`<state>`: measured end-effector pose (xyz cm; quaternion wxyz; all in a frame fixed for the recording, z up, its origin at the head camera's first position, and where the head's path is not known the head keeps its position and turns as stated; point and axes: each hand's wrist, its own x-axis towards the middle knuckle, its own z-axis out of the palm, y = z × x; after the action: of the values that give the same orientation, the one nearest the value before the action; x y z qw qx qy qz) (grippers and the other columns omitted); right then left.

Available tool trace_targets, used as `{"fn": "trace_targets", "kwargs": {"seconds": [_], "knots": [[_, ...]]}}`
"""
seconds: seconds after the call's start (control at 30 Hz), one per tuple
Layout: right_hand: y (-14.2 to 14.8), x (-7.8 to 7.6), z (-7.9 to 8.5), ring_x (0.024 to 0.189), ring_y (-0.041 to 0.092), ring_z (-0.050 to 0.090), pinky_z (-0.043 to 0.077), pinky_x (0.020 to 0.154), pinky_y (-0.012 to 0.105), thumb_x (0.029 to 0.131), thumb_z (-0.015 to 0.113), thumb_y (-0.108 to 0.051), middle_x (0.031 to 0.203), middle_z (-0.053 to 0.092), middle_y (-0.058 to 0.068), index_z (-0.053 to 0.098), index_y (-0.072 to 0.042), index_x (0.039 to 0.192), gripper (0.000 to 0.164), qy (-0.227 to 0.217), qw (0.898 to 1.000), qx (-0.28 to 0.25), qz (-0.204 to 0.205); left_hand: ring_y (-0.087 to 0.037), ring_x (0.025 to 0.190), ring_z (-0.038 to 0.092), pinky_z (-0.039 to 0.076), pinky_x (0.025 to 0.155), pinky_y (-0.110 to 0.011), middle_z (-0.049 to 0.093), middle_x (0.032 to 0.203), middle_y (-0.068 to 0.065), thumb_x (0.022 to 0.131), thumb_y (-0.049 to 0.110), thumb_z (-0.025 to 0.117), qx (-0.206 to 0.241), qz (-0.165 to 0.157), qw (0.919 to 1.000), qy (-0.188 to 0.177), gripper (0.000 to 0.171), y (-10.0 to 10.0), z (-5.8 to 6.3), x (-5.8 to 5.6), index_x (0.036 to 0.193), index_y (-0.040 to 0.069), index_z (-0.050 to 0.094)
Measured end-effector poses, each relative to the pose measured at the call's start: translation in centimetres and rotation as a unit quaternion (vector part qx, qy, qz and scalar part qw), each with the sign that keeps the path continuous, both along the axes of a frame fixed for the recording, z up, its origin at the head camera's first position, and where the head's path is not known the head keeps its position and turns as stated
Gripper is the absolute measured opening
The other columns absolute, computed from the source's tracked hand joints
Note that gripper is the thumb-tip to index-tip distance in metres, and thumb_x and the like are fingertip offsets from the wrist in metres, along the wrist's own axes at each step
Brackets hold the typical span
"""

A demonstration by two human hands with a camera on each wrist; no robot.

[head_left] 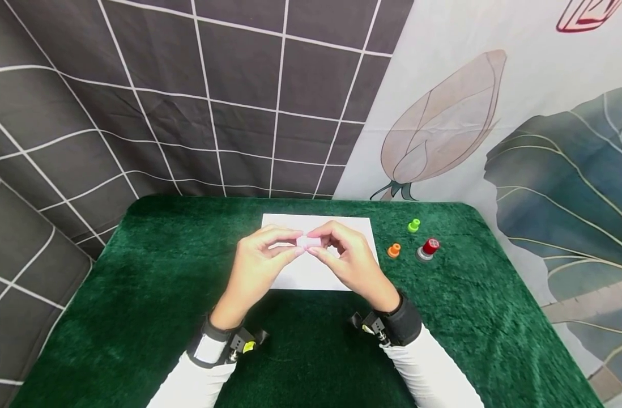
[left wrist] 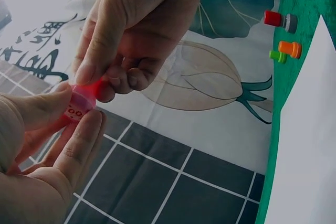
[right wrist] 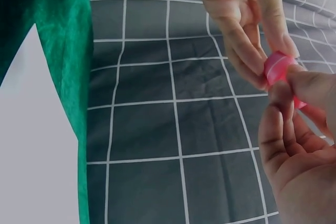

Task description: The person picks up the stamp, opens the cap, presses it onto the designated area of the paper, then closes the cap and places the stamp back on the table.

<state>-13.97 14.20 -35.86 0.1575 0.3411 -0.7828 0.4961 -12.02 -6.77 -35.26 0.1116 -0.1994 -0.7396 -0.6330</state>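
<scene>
One view, left wrist, reveals pink piece's (left wrist: 84, 98) lettering (left wrist: 75, 113).

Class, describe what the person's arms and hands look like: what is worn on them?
Both arms have white sleeves. Each wrist wears a wide black band with a small dark device, marked with yellow. The left band also shows a whitish patch. Neither hand wears a glove.
</scene>
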Motion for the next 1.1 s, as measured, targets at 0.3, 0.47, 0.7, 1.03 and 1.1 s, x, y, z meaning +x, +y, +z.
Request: {"fn": "trace_targets", "kwargs": {"seconds": [0.3,0.47,0.7,1.03,1.1], "knots": [[-0.1,0.1,0.0,0.08,0.012,0.057,0.052,0.067,0.022,0.088,0.08,-0.001,0.096,0.069,0.003,0.071,-0.007,0.112,0.026,0.029,0.999,0.041,-0.012,-0.022,0.112,0.071,0.061,0.092,-0.03,0.071,0.118,-0.009,0.086,0.0,0.082,-0.002,-0.03,0.9995,-0.008,0.029,-0.2,-0.1,-0.2,0.114,0.005,0.075],[-0.1,0.1,-0.1,0.08,0.01,0.057,0.052,0.068,0.022,0.087,0.081,-0.003,0.093,0.067,0.001,0.07,-0.007,0.111,0.027,0.035,0.996,0.074,-0.033,-0.023,0.116,0.068,0.06,0.094,-0.031,0.067,0.124,-0.009,0.084,-0.003,0.082,-0.055,-0.027,0.9969,0.049,0.039,-0.1,-0.3,-0.2,0.121,0.003,0.072],[-0.2,0.2,-0.1,0.074,0.011,0.057,0.055,0.062,0.036,0.085,0.084,-0.005,0.085,0.067,0.002,0.074,-0.005,0.106,0.024,0.024,0.994,0.073,-0.073,-0.023,0.112,0.07,0.061,0.092,-0.03,0.07,0.12,-0.01,0.085,-0.001,0.082,-0.123,-0.004,0.9853,0.119,0.04,0.4,-0.5,-0.1,0.124,0.005,0.072],[-0.1,0.1,0.1,0.076,0.009,0.065,0.061,0.073,0.025,0.085,0.085,-0.008,0.089,0.073,0.003,0.075,-0.005,0.11,0.028,-0.014,0.995,0.064,-0.072,-0.023,0.105,0.072,0.062,0.087,-0.033,0.07,0.111,-0.01,0.083,0.001,0.085,-0.15,0.036,0.9821,0.108,0.036,-0.3,-0.8,-0.8,0.118,0.005,0.076],[0.0,0.0,0.2,0.077,0.008,0.065,0.061,0.075,0.024,0.086,0.084,-0.009,0.089,0.073,0.002,0.074,-0.005,0.112,0.028,-0.018,0.995,0.069,-0.074,-0.022,0.105,0.071,0.062,0.087,-0.034,0.07,0.111,-0.01,0.082,0.0,0.085,-0.158,0.052,0.9816,0.094,0.037,-0.7,-0.8,-1.1,0.117,0.006,0.076]]}}
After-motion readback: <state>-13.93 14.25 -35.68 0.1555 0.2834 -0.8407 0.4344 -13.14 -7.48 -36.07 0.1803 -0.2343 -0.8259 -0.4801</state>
